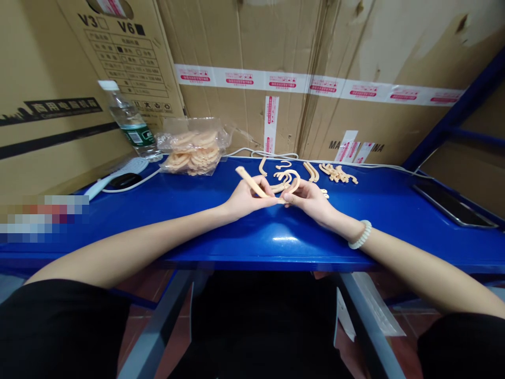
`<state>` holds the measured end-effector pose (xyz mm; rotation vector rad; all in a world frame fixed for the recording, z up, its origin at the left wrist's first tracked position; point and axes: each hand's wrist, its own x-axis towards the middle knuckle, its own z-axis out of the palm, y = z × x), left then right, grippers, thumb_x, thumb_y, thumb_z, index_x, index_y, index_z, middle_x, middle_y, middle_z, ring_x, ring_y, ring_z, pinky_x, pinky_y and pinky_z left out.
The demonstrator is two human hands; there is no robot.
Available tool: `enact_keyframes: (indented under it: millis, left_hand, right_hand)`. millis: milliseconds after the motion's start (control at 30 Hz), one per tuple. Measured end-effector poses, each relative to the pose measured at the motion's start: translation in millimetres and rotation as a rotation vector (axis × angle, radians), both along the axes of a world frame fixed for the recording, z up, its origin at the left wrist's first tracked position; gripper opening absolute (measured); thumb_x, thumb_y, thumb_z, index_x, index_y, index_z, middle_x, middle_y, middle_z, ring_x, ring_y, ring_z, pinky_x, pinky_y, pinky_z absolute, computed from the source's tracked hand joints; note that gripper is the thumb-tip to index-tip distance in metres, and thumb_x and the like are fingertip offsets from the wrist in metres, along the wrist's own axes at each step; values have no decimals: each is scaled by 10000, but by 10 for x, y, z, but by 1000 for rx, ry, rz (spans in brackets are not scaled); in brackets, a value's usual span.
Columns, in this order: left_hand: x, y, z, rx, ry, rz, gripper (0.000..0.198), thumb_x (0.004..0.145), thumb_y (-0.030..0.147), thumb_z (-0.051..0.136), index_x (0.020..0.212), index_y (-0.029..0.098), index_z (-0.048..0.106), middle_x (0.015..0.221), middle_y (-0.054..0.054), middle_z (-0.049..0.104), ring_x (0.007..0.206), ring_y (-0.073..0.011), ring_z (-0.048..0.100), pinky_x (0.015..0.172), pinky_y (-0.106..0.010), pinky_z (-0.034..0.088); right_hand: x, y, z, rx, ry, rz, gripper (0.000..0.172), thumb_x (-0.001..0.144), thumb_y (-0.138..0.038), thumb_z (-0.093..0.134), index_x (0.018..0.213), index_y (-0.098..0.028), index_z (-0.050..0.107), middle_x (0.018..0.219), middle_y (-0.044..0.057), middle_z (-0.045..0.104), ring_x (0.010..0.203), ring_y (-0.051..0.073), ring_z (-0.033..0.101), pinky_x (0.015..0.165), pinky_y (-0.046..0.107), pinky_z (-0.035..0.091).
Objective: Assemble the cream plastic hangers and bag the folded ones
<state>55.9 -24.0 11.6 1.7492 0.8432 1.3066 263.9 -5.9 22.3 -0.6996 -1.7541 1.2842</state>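
My left hand (252, 199) is closed around a beige hanger arm (248, 180), whose flat end points up and left. Between thumb and fingers, my right hand (310, 199) pinches a beige curved hanger hook (294, 176). The two pieces meet between my fingertips just above the table; the fingers cover the joint, so I cannot tell whether they are connected. Right behind my hands lie more loose curved pieces (280, 187). A pair of curved arms (311, 171) and a small pile of hook-like pieces (338, 172) lie farther right.
On the blue table (221, 237), a clear bag of beige pieces (193, 150) stands at back left beside a water bottle (132, 123). A light blue hairbrush (118, 176) lies near a black object (125, 180). A phone (453, 204) lies right. Cardboard boxes (236, 116) and a white cable (355, 164) line the back.
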Motion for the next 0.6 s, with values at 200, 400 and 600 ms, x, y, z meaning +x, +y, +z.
enact_keyframes:
  millis: [200, 400, 600]
  left_hand:
    - [6, 41, -11, -190, -173, -37, 399, 591, 208, 895, 847, 155, 594, 724, 41, 669, 677, -114, 654, 709, -260, 529]
    - [34, 15, -45, -262, -46, -140, 394, 599, 191, 895, 894, 154, 637, 809, -6, 743, 772, -158, 720, 798, -311, 563]
    - [25, 13, -23, -424, -103, -152, 338, 614, 224, 918, 871, 124, 724, 793, -31, 747, 745, -153, 712, 783, -324, 592]
  right_hand:
    - [32, 28, -14, 81, -49, -4, 372, 728, -451, 862, 778, -203, 590, 687, -35, 617, 530, 111, 534, 501, 266, 460]
    - [-18, -18, -31, 86, -81, 46, 392, 730, -478, 859, 786, -194, 595, 712, -10, 658, 525, 113, 562, 489, 263, 490]
    - [212, 248, 171, 168, -159, -63, 473, 921, -642, 598, 1031, -188, 670, 737, 14, 657, 593, 134, 590, 560, 273, 523]
